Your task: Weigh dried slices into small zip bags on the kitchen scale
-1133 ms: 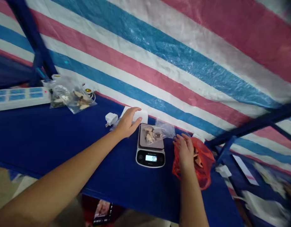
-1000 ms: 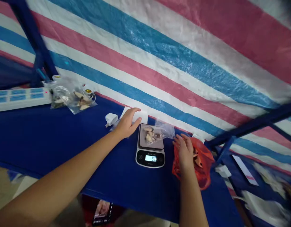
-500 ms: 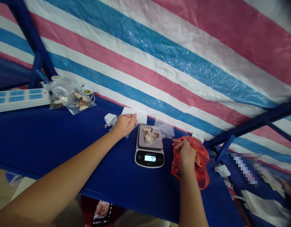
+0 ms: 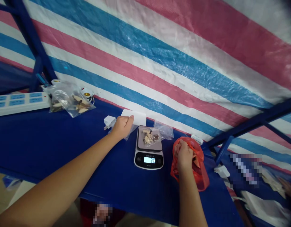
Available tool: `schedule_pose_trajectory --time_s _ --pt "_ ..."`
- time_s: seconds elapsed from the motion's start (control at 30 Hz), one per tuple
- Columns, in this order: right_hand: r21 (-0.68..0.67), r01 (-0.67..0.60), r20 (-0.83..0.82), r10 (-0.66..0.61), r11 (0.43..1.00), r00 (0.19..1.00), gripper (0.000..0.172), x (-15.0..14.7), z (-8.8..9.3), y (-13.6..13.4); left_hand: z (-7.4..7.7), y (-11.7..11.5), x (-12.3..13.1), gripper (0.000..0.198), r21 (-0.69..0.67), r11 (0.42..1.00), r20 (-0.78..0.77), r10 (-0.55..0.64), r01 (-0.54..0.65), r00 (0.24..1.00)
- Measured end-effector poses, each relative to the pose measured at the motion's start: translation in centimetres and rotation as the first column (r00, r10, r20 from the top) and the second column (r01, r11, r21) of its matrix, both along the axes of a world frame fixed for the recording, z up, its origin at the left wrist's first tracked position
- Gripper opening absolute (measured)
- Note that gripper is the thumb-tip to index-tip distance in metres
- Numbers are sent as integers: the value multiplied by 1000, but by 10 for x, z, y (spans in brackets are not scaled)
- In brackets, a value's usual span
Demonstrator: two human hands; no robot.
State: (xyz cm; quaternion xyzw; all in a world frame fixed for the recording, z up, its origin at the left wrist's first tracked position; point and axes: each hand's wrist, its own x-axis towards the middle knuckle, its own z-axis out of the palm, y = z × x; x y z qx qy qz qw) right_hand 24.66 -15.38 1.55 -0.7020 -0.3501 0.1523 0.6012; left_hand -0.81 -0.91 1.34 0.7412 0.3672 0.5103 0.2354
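Two forearms (image 4: 72,175) slanted over the counter (image 4: 65,135); the left hand (image 4: 123,127) was curled into a fist left of the scale (image 4: 148,160), contents hidden, while the right hand (image 4: 185,154) bent down into the red bag (image 4: 202,180) at right, its grip unclear.

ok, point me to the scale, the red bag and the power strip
scale (image 4: 149,160): head view, on the lit display of its front panel
red bag (image 4: 202,179): head view, on its lower right wall
power strip (image 4: 17,102): head view, on a blue socket mid-strip
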Motion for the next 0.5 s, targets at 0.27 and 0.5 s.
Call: schedule_pose_trajectory --time_s 0.27,0.5 --pt "23 15 74 -17 1000 997 59 -4 0 3 44 -1 55 32 233 903 -314 -281 361 907" --pt "-20 16 99 -14 1000 995 59 3 -7 1 86 18 159 14 -118 774 -826 -424 622 371"
